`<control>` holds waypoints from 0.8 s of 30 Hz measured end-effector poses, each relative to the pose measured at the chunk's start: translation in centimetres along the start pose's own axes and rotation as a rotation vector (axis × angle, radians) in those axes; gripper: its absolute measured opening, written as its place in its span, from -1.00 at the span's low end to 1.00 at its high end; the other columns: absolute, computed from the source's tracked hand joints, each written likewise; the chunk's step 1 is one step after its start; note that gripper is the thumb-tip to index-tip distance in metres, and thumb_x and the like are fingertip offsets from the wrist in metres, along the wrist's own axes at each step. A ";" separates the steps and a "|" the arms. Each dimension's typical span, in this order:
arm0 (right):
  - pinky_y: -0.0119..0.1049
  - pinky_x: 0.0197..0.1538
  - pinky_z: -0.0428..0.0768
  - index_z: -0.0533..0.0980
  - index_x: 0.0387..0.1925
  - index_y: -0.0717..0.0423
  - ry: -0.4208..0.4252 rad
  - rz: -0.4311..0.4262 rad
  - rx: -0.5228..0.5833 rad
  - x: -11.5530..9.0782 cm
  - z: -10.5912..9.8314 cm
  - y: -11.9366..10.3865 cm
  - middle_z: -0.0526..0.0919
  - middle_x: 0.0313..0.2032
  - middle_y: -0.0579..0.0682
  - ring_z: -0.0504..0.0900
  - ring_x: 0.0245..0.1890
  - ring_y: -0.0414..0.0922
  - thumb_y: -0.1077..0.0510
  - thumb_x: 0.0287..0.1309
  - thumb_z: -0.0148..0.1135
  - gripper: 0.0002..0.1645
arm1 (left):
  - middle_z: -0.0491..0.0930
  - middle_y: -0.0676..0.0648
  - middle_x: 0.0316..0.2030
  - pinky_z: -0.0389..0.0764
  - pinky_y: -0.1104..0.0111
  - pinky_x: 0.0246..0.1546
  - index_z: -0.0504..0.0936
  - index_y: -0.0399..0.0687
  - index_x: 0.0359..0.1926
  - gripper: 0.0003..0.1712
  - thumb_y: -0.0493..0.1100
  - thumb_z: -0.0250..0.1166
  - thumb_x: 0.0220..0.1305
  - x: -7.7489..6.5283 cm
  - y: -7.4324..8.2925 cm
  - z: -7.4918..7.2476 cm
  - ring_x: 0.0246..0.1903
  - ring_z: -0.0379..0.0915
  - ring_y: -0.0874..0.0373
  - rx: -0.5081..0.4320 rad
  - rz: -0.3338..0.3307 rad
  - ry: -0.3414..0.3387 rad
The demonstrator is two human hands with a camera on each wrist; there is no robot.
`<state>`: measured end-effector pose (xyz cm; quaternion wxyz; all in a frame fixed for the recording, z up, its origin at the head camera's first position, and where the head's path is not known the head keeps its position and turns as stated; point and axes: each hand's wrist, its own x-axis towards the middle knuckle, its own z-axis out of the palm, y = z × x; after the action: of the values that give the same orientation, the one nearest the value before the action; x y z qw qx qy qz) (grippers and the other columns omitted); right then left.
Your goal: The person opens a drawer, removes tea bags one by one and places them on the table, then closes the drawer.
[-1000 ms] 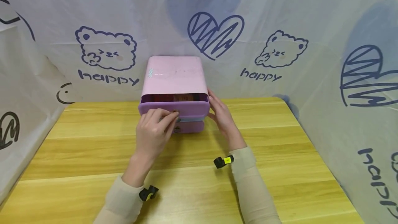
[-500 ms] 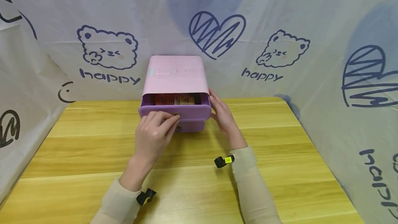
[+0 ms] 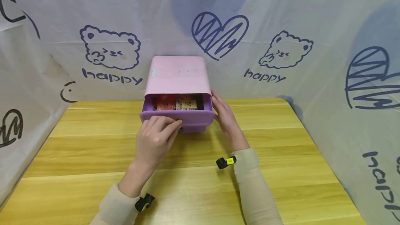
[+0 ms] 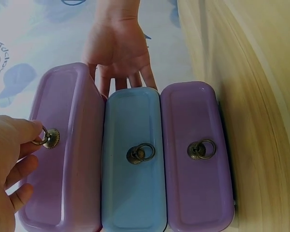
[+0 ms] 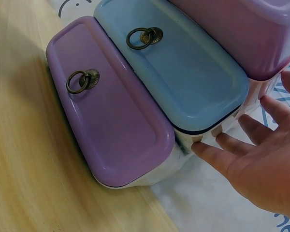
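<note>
A pink drawer cabinet [image 3: 178, 74] stands at the back of the table. Its purple top drawer [image 3: 197, 118] is pulled partway out, showing red and tan packets [image 3: 175, 103] inside. My left hand [image 3: 155, 138] pinches the brass ring pull [image 4: 40, 139] of that drawer between thumb and forefinger. My right hand [image 3: 226, 119] lies against the cabinet's right side with its fingers extended, fingertips at the side wall in the right wrist view. Below the top drawer, the blue middle drawer [image 4: 130, 193] and the purple bottom drawer [image 4: 198, 188] are closed, each with a hanging brass ring.
The wooden table [image 3: 193, 183] reaches from the cabinet toward the person. A white cloth [image 3: 275, 13] printed with bears, hearts and "happy" hangs close behind and at both sides. Black wrist straps [image 3: 225, 162] are worn over the pale sleeves.
The top drawer has slid farther out toward the person, drawn by my left hand, and more of the packets shows. My right hand has stayed at the cabinet's side.
</note>
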<state>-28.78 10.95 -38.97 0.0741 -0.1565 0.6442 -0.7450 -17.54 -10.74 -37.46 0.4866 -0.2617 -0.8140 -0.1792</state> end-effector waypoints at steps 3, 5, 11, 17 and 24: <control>-0.01 0.25 0.22 0.15 0.32 -0.16 0.003 0.000 -0.005 0.0 0.0 0.0 0.10 0.35 -0.11 0.15 0.22 -0.19 -0.09 0.30 -0.12 -0.42 | 0.59 0.00 -0.42 0.41 0.25 -0.56 0.70 -0.02 -0.26 -0.83 -0.19 0.30 0.06 0.0 0.2 -0.2 -0.38 0.41 0.09 0.003 0.017 0.014; -0.02 0.25 0.22 0.14 0.32 -0.16 0.005 0.004 -0.011 -0.1 0.0 -0.1 0.09 0.35 -0.11 0.15 0.22 -0.20 -0.09 0.30 -0.13 -0.42 | 0.60 0.00 -0.41 0.43 0.25 -0.55 0.70 -0.02 -0.26 -0.83 -0.20 0.30 0.06 0.1 0.3 -0.3 -0.39 0.41 0.09 0.003 0.031 0.020; 0.00 0.26 0.18 0.15 0.32 -0.21 0.010 0.016 -0.038 -0.2 0.1 -0.2 0.09 0.35 -0.14 0.14 0.23 -0.19 -0.12 0.30 -0.13 -0.43 | 0.60 -0.01 -0.43 0.47 0.22 -0.52 0.70 -0.03 -0.27 -0.83 -0.22 0.30 0.05 0.0 0.8 -0.7 -0.41 0.42 0.08 -0.001 0.076 0.047; 0.01 0.27 0.16 0.15 0.32 -0.20 0.004 0.011 -0.034 -0.2 0.1 -0.2 0.10 0.35 -0.13 0.14 0.23 -0.19 -0.12 0.29 -0.12 -0.42 | 0.60 -0.01 -0.43 0.48 0.22 -0.52 0.70 -0.05 -0.28 -0.83 -0.24 0.32 0.02 -0.2 1.2 -1.0 -0.41 0.43 0.08 -0.021 0.094 0.056; 0.00 0.27 0.17 0.15 0.32 -0.20 0.006 0.007 -0.039 -0.2 0.1 -0.2 0.10 0.34 -0.12 0.15 0.22 -0.19 -0.12 0.29 -0.13 -0.43 | 0.60 -0.02 -0.41 0.49 0.23 -0.51 0.69 -0.06 -0.25 -0.81 -0.24 0.31 0.03 -0.7 1.2 -1.1 -0.38 0.43 0.08 -0.016 0.102 0.026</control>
<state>-28.54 10.93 -38.81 0.0719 -0.1534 0.6592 -0.7326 -15.83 -10.56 -37.52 0.5036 -0.3044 -0.7917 -0.1643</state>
